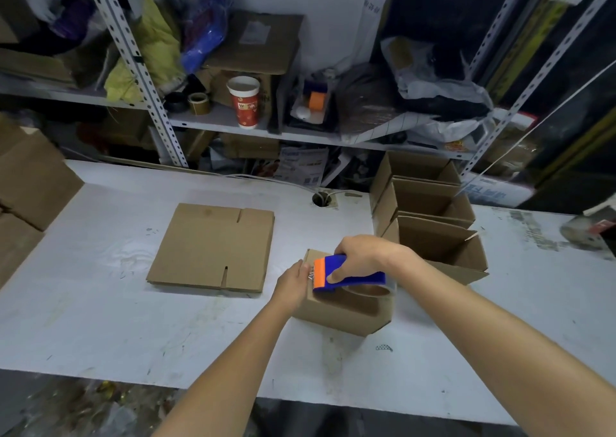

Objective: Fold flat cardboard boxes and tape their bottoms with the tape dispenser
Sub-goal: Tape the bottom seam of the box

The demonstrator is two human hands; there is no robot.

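The right hand grips the blue tape dispenser on top of the small box. The left hand rests against the box's left edge, its fingers hidden. A flat box lies nearby on the table.
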